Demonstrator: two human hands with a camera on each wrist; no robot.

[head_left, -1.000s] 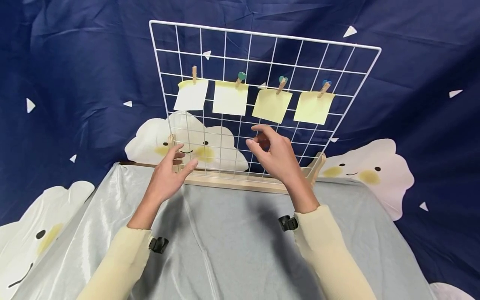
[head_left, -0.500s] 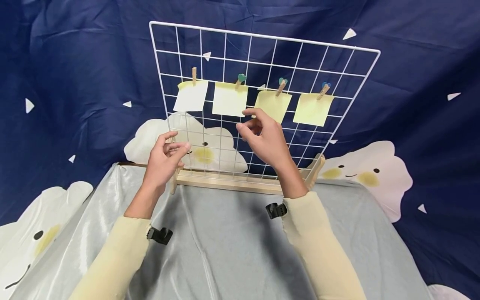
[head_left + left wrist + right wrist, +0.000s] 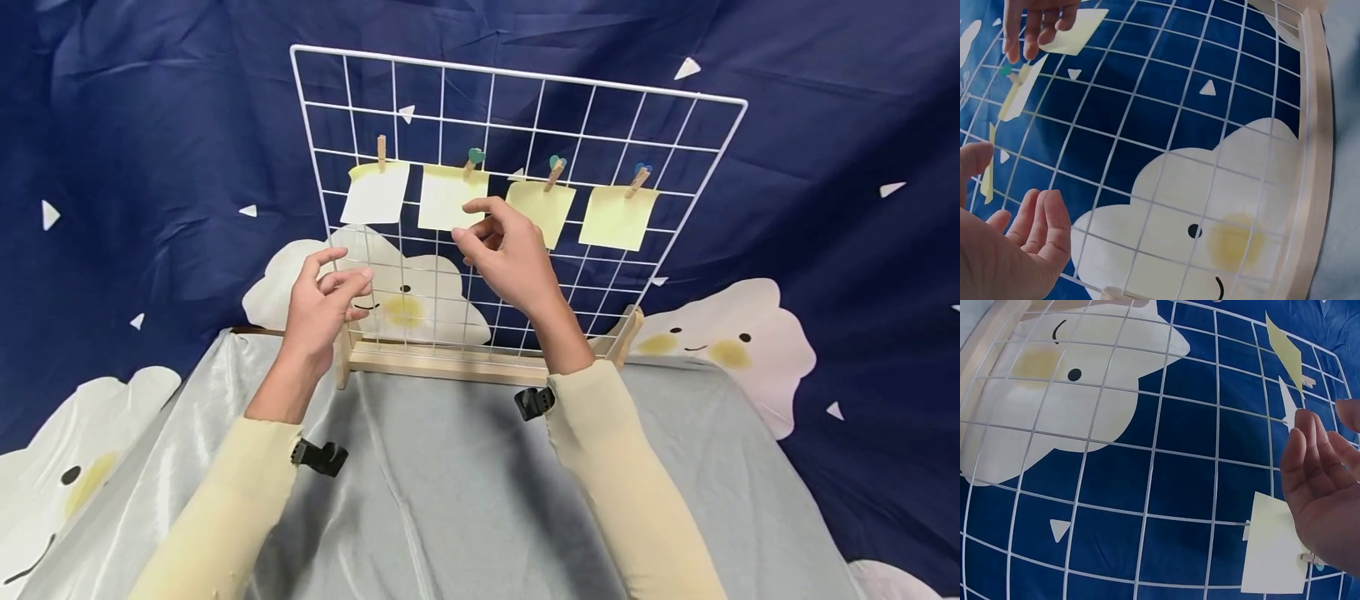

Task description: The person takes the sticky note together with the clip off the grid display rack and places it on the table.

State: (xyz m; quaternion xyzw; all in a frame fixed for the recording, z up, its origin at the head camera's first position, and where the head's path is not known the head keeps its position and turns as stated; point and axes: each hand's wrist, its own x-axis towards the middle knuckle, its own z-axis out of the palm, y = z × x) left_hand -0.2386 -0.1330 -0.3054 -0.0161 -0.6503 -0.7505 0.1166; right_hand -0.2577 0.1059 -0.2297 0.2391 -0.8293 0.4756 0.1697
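Four-sided sticky notes hang in a row on a white wire grid [image 3: 517, 76], each held by a small wooden clothespin. My right hand [image 3: 510, 254], fingers loosely bent and holding nothing, is in front of the second note [image 3: 442, 200] and the third note [image 3: 555, 204], partly covering both. Whether it touches them I cannot tell. Lower at the grid's left side is my left hand [image 3: 318, 312], relaxed and holding nothing, below the first note [image 3: 377, 196]. The fourth note [image 3: 618, 218] hangs at the right under a blue-topped clothespin [image 3: 638, 180]. Green hearts top the middle clothespins.
A wooden stand [image 3: 450, 363] carries the grid at the back of a table draped in grey cloth [image 3: 450, 467]. Behind it hangs a dark blue curtain [image 3: 187, 125] printed with smiling clouds and white triangles.
My right hand has moved up and left, from below the third note to in front of the second and third. My left hand has risen slightly and its fingers have drawn closer together.
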